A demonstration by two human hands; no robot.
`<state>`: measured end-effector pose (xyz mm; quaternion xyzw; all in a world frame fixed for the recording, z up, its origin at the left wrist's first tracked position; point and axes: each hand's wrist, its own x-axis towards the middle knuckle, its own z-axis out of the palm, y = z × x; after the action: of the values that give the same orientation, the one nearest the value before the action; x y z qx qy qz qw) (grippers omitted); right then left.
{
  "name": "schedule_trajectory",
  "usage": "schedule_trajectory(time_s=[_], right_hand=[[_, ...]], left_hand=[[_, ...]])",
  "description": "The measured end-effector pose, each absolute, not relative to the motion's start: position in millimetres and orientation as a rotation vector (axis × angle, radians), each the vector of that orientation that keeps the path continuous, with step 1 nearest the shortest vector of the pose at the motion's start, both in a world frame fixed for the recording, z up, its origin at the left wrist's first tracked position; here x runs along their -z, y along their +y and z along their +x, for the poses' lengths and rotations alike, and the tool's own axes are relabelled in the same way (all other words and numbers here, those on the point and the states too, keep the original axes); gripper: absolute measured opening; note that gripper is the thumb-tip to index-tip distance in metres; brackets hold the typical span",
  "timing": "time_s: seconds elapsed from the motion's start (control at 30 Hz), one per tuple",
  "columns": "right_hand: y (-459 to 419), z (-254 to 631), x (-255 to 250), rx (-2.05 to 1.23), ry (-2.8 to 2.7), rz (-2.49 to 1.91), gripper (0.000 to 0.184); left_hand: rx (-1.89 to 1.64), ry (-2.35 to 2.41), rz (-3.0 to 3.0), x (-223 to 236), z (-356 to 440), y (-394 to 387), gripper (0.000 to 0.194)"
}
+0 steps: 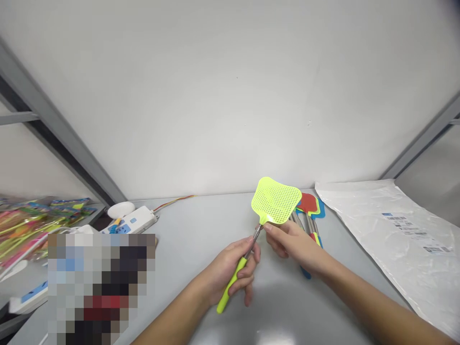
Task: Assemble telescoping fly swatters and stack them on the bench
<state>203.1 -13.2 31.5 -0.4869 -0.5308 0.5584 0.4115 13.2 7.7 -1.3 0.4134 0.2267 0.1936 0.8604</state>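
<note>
**One neon yellow-green plastic fly swatter [276, 201], held in two bare hands**

- Wall, one: broad, flat, off-white panel [201, 96] behind the work surface.
- Tabletop, one: smooth, pale grey surface [201, 225].
- Mailing bag, one: white, glossy plastic sheet [362, 218], lying flat at the right.
- Wrapped goods, one heap: multicoloured pieces in clear plastic [39, 230], far left; pieces too blurred to count.
- Held swatter, one: square mesh head, slim metal shaft and yellow-green grip; raised above the tabletop near its middle, head up and to the right, grip down and to the left.
- Hands, two: the left hand [224, 268] curls its fingers round the shaft by the grip; the right hand [291, 239] pinches the shaft just below the head.
- Further swatters, one group: red, blue and yellow-green plastic heads on metal shafts [308, 202], stacked beyond the right hand; overlap hides the exact count.
- Power strip, one in plain view: white plastic with blue socket faces [132, 223], left.
- Oval object, one: smooth, white [121, 210], touching or just behind the strip; cannot tell which.
</note>
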Motion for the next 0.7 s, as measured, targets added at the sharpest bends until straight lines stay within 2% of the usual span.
schedule_trajectory(time_s=[0.23,0.43,0.57,0.7], right_hand=[[-9,186,-36,-1.186,-1.213,-1.189,0.028],[15,255,-48,-0.928,-0.766,-0.997,0.022],[20,270,-34,-1.033,-0.699,-0.972,0.025],[3,225,-10,-1.165,-0.977,-1.163,0.034]], left_hand=[[-0.302,0.334,0.86,-4,10,11,0.039],[-0.197,0.371,0.973,-8,9,10,0.038],[-0.172,0.446,1.001,-3,15,8,0.036],[-0.224,0.476,0.984,1,17,11,0.033]])
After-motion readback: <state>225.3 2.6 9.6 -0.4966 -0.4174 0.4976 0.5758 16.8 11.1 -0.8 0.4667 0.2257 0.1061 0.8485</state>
